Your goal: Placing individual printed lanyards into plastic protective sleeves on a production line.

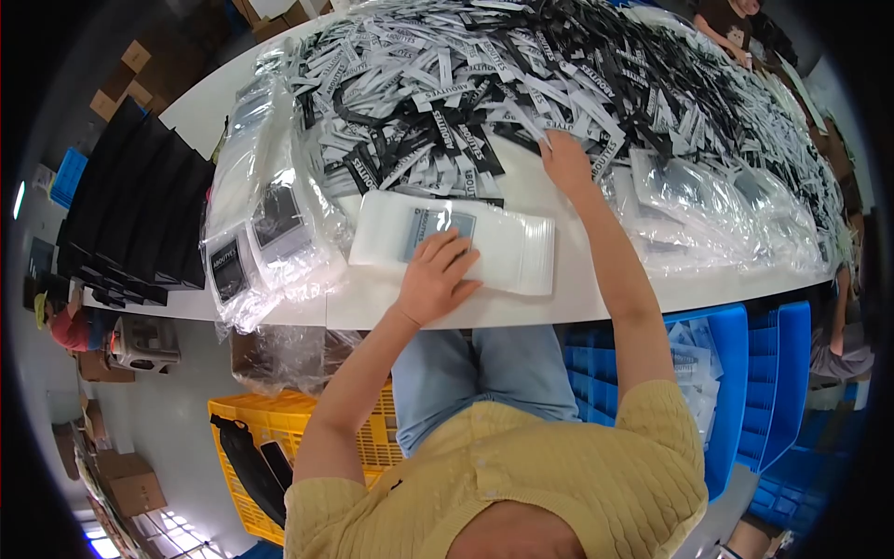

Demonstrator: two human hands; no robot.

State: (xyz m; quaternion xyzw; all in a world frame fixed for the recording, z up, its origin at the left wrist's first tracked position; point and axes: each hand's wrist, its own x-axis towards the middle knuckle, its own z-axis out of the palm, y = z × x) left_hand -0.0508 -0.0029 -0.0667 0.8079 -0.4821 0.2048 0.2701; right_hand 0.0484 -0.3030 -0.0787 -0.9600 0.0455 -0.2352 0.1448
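Observation:
A stack of frosted plastic bags (510, 251) with grey printed panels lies on the white table in front of me. My left hand (438, 276) rests on its near edge, palm down and fingers apart. Beyond it spreads a large heap of black and white printed strips (447, 91), apparently folded fabric. At the heap's near edge, my right hand (567, 164) pinches a white strip (524, 117) between thumb and fingers. Its far fingertips are partly hidden among the strips.
Clear plastic packs of bags (272, 209) lie left, others (712, 202) right. Black bins (133, 202) stand beyond the left packs. Below the table are a yellow crate (258, 405) and a blue bin (730, 391) holding filled packets. Other people (733, 28) are around the room.

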